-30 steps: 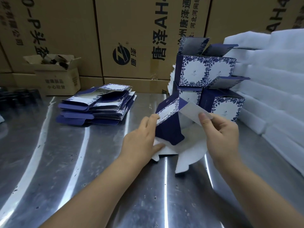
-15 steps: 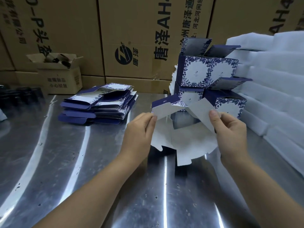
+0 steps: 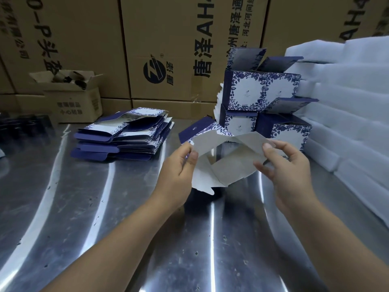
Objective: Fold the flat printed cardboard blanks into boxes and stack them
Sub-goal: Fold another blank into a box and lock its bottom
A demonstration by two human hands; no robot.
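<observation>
Two hands pinch one half-opened blank — left hand at its left edge, right hand at its right flap — its long axis running left-right between them, neither nearer.

I see a scuffed steel table filling the lower view, with long bright streaks of reflected light curving across it. Behind it stands a wall of big brown cartons printed with black characters and a round logo. At the back left sits a small open carton with dark items inside. Blurred dark objects lie beside it. Stacked white foam sheets line the right edge
</observation>
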